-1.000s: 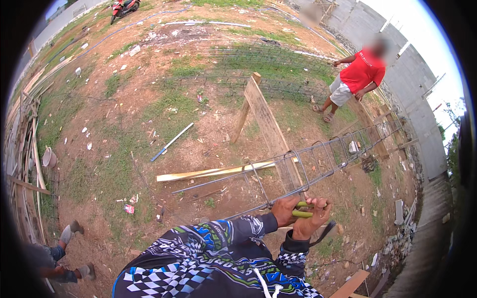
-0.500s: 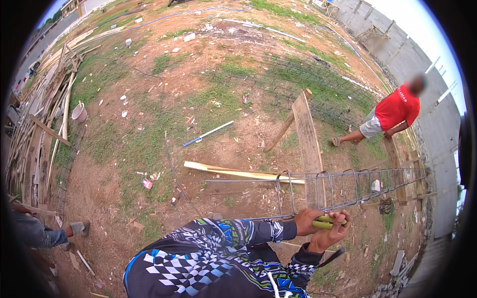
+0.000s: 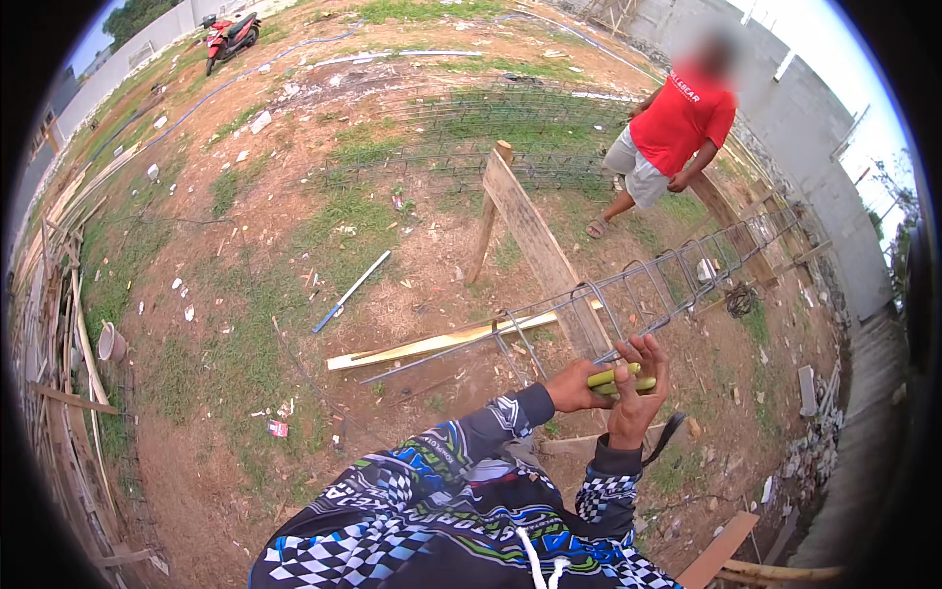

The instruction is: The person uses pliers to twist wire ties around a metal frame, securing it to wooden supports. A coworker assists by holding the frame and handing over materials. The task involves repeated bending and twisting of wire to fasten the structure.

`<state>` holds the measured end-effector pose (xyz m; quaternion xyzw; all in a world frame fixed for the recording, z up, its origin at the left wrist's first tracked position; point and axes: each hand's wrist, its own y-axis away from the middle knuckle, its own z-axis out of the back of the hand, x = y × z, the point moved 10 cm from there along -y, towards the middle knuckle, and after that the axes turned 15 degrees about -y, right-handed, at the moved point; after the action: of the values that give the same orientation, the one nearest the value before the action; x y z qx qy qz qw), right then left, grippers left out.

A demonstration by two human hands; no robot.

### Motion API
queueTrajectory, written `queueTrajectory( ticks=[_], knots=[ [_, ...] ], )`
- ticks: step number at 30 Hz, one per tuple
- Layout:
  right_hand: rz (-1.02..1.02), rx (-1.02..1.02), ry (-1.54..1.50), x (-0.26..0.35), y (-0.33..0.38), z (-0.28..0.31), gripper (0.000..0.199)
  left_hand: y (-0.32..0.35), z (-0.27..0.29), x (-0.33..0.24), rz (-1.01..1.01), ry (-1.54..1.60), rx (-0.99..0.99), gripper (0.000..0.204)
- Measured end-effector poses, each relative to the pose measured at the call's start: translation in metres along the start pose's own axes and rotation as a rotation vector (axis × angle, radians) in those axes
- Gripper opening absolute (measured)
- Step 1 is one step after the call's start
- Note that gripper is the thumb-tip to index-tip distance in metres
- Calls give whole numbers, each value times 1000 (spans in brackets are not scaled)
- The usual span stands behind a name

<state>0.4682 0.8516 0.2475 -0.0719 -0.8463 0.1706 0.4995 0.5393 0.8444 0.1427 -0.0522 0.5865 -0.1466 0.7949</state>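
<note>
A long steel rebar cage (image 3: 643,294) with several square stirrups lies across a wooden trestle board (image 3: 538,245). Both my hands meet at its near end. My left hand (image 3: 572,386) grips the yellow-green handles of a plier-like tool (image 3: 618,380). My right hand (image 3: 638,388) wraps over the same handles from the right, fingers partly spread. The tool's jaws are hidden behind my fingers. My sleeves are patterned black, blue and white.
A person in a red shirt (image 3: 677,123) stands at the cage's far side. A wooden plank (image 3: 432,344) and a white pipe (image 3: 351,291) lie on the dirt. Wire mesh (image 3: 471,128) covers the grass beyond. Timber is stacked at left (image 3: 74,334); a red motorbike (image 3: 228,34) is parked far off.
The view has swung, so the cage and the person in red sit differently in frame. My hands stay together on the tool at the cage's near end.
</note>
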Motion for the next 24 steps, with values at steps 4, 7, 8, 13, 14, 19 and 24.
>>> queueTrajectory(
  ticks=[4, 7, 8, 13, 14, 19, 24],
  knots=[
    [-339, 199, -352, -36, -11, 29, 23, 4, -36, 5, 172, 251, 556, 55],
    [-219, -184, -580, -39, 8, 90, 31, 4, -32, -5, -67, -97, 212, 62],
    [-216, -297, -585, -41, 23, 108, 31, 17, -25, -21, -174, -283, 49, 64],
    [-470, -2, -84, -24, 82, 165, 42, 63, -71, -10, 80, -445, 236, 43],
    [-551, 202, 122, -17, 91, 165, 46, 68, -73, -10, 43, -543, 281, 42],
    [-1209, 606, 304, -49, 165, 144, 39, 76, -110, -21, -152, -825, 474, 34],
    [-1046, 490, 489, -64, 161, 179, 29, 38, -84, -34, -222, -710, -14, 38]
  ],
)
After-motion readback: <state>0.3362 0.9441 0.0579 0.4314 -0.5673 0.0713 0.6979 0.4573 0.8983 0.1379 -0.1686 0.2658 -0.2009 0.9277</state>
